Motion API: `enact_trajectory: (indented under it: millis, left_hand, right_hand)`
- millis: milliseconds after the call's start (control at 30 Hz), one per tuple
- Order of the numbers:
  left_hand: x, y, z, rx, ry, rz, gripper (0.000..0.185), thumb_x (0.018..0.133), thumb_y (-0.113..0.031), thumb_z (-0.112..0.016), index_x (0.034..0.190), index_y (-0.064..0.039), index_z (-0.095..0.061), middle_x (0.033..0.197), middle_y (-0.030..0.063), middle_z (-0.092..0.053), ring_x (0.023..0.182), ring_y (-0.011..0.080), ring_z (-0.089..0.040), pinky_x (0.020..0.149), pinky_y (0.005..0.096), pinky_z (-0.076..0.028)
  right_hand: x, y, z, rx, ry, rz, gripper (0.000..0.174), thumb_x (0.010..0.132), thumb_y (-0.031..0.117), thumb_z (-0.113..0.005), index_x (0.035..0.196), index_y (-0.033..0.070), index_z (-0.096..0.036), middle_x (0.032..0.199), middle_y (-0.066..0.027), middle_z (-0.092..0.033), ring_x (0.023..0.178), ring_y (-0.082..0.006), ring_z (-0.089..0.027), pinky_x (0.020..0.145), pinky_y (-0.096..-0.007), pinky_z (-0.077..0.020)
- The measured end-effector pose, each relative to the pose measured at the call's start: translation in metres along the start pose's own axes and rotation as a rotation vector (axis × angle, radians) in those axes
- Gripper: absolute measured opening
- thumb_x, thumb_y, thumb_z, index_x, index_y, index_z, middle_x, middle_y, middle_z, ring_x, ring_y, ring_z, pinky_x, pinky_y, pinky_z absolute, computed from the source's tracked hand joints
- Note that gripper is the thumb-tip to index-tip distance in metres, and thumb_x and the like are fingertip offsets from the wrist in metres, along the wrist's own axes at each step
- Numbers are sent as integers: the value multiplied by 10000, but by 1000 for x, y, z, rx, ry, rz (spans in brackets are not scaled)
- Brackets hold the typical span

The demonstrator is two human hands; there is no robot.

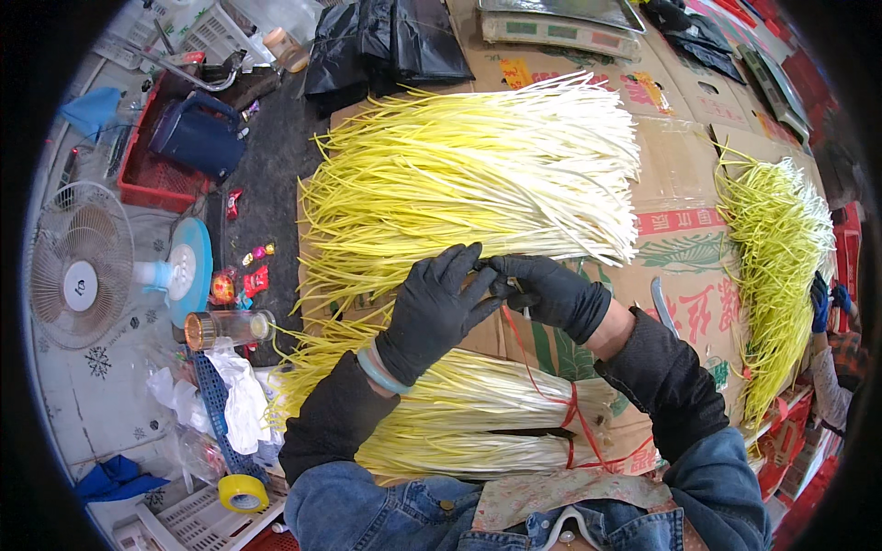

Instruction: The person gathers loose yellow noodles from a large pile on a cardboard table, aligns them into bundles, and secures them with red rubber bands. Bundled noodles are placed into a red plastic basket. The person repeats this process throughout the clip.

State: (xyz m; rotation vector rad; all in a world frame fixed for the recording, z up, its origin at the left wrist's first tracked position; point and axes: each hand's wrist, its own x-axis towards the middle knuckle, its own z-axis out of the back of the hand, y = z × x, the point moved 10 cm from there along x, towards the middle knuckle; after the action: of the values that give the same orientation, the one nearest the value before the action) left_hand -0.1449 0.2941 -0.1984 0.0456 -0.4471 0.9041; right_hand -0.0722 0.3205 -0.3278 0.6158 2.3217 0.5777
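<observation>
My left hand (441, 313) and my right hand (558, 293), both in black gloves, meet above a flattened cardboard sheet (672, 165). Left fingers are spread, and some tips touch the right fingers. A small shiny bit shows between the fingertips; what it is cannot be made out. Just beyond lies a wide loose pile of yellow chives (475, 172), white ends to the right. Nearer my body are two chive bundles (496, 392), (475, 451), each bound near its white ends with red string (570, 406). One strand of string rises to just under my right hand.
A curved blade (663, 306) lies right of my right hand. More chives (778, 275) lie farther right, by another person's blue-gloved hand (820, 303). Black plastic bags (389, 48) and a scale (561, 31) stand beyond. Left are a jar (231, 329), tape (243, 493) and a fan (83, 265).
</observation>
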Motion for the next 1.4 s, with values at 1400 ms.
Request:
enact_trajectory:
  millis: [1400]
  left_hand:
    - [-10,168,-8,-965,-359,894,281,767,22,-681,1045,36,-643,882,71,-680,803,106,-631,745,217,-500]
  right_hand:
    - [25,113,17,-1003,-439,622,199,788,202,-686,899,37,-710,814,-155,-687,705,-207,-645,685,-305,-497]
